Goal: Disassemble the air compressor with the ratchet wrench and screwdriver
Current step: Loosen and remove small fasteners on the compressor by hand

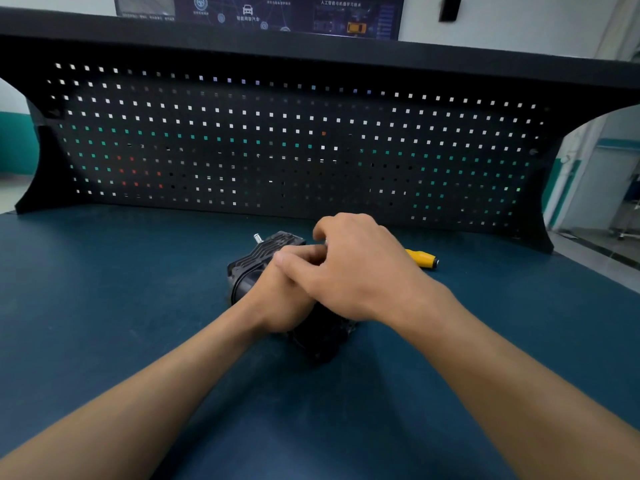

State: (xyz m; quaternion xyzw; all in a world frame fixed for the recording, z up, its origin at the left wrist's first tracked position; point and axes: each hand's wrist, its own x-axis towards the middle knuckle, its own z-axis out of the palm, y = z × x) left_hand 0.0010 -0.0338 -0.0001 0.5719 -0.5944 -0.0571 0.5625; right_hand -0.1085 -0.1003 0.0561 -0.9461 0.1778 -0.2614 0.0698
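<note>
A black air compressor (pixel 258 261) lies on its side in the middle of the dark blue table (pixel 104 306), its ribbed end and a small silver fitting pointing away from me. My left hand (pixel 277 306) grips its body from the near left. My right hand (pixel 349 268) hovers over the top of it with curled fingers, thumb and fingers pinched together at the compressor's upper edge; what they pinch is hidden. A yellow tool handle (pixel 422 258), the screwdriver by its look, lies on the table just behind my right hand, mostly hidden.
A black pegboard panel (pixel 294 143) stands upright along the table's far edge, under a black shelf. A poster with car graphics (pixel 259 13) hangs on the wall above. The table's right edge drops to the floor at the far right.
</note>
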